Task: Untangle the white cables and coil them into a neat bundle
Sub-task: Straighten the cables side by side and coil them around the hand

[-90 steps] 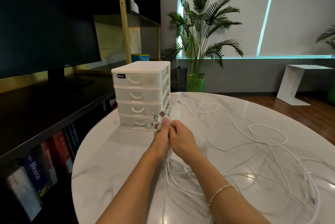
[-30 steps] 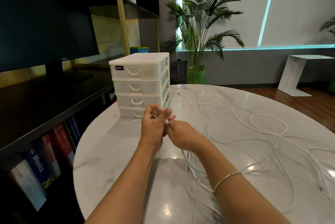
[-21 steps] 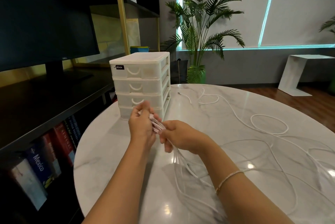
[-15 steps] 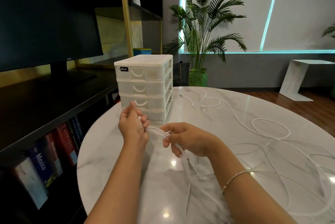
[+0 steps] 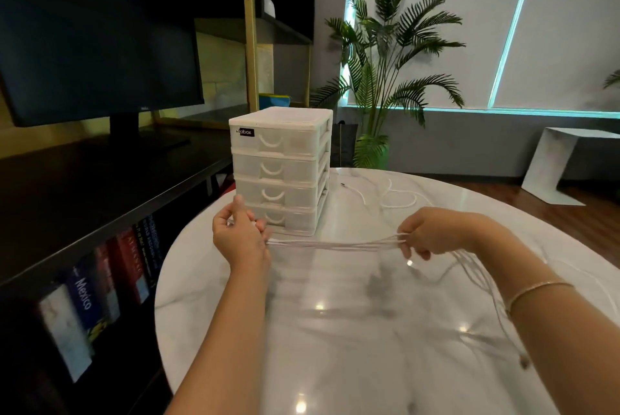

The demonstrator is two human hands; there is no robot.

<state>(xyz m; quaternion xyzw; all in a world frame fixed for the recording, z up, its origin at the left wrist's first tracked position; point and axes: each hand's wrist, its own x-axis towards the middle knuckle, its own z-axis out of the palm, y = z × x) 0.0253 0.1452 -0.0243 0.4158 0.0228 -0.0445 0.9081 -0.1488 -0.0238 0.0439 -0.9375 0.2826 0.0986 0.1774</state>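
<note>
While our left hand (image 5: 239,240) clenches the white cables (image 5: 332,244) above the counter (image 5: 335,330), our right hand (image 5: 432,233) pinches them taut.

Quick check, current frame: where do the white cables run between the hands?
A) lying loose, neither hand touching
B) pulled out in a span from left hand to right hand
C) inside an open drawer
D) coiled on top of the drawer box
B: the white cables stretch in a nearly straight span from the left hand to the right hand, above the table.
</note>
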